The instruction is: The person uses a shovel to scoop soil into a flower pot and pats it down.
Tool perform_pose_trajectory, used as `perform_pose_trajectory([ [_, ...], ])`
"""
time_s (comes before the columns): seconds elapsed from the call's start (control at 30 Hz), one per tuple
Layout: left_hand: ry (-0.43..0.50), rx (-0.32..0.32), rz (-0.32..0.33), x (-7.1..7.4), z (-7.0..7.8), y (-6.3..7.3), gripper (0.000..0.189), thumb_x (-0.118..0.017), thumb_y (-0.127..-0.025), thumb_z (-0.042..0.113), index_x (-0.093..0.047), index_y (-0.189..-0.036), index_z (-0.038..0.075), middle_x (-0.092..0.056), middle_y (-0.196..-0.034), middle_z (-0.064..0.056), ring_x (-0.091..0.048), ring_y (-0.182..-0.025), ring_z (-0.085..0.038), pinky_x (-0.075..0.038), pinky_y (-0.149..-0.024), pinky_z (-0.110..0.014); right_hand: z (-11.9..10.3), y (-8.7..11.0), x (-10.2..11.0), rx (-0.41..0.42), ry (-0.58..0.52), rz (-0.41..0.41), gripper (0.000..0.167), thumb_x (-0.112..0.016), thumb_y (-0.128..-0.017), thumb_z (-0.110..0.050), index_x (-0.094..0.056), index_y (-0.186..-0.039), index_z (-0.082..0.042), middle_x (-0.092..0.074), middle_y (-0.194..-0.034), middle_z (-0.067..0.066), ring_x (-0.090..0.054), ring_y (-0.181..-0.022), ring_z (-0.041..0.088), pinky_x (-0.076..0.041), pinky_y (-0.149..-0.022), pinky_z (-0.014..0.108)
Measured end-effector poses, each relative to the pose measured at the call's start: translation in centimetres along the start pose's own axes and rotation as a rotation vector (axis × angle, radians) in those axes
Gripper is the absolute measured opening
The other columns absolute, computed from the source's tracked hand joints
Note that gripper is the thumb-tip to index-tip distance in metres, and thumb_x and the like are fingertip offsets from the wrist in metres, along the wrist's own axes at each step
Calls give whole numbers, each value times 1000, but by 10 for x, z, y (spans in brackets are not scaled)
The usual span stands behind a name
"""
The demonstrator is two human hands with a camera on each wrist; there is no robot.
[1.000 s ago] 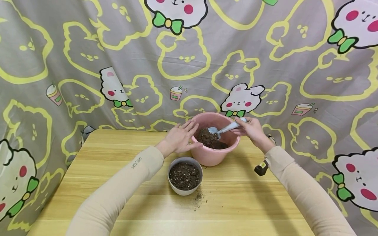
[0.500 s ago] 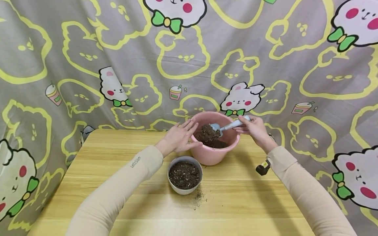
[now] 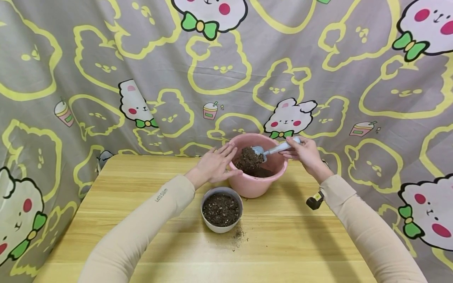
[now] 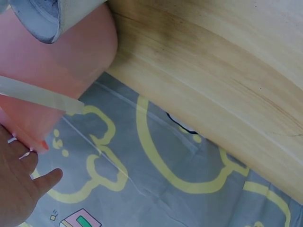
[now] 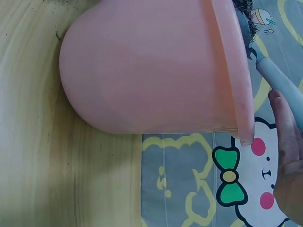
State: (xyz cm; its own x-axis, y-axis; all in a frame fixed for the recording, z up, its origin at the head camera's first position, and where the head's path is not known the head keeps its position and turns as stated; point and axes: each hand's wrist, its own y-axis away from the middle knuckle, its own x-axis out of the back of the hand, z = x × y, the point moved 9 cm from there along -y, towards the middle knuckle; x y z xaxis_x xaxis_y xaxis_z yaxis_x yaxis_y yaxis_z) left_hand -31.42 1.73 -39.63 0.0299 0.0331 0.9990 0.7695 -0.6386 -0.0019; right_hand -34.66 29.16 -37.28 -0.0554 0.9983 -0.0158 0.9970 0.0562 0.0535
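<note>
A pink bucket [image 3: 253, 186] with dark soil inside stands at the back of the table. At its left rim my left hand [image 3: 214, 165] rests with fingers spread and fairly straight; the left wrist view shows only part of that hand [image 4: 19, 182]. My right hand [image 3: 307, 154] holds the pale blue handle of a garden trowel [image 3: 283, 147] from the right. Heaped with soil [image 3: 249, 158], the trowel's blade is over the bucket's opening. In the right wrist view the trowel's handle [image 5: 279, 82] slants beyond the rim, my fingers [image 5: 284, 120] against it.
In front of the bucket stands a small pale pot [image 3: 221, 229] full of dark soil. Crumbs of soil [image 3: 239, 234] lie beside it on the wooden table [image 3: 170, 251]. A patterned grey curtain [image 3: 166, 70] hangs behind the table and along its sides.
The trowel has risen slightly from the soil in the bucket, now carrying a heap. My right hand has shifted a little up and right. My left hand has stayed at the rim.
</note>
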Motion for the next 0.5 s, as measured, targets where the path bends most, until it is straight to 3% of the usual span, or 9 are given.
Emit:
perform_pose_trajectory([
  [0.27, -1, 6, 2, -1, 0, 0, 95, -30, -103, 77, -22, -169, 8, -19, -178, -9, -18, -167, -25, -27, -133, -52, -2, 1, -2, 22, -39, -11, 34, -66, -104, -24, -53, -122, 2, -82, -80, 1, -81, -72, 14, -65, -70, 25],
  [0.5, 1, 9, 1, -1, -1, 0, 95, -30, -103, 77, -21, -169, 9, -18, -179, -8, -17, -167, -25, -27, -134, -52, -3, 1, -2, 31, -49, -1, 23, -66, -104, -22, -55, -115, -5, -81, -78, 1, -81, -70, 15, -65, -68, 26],
])
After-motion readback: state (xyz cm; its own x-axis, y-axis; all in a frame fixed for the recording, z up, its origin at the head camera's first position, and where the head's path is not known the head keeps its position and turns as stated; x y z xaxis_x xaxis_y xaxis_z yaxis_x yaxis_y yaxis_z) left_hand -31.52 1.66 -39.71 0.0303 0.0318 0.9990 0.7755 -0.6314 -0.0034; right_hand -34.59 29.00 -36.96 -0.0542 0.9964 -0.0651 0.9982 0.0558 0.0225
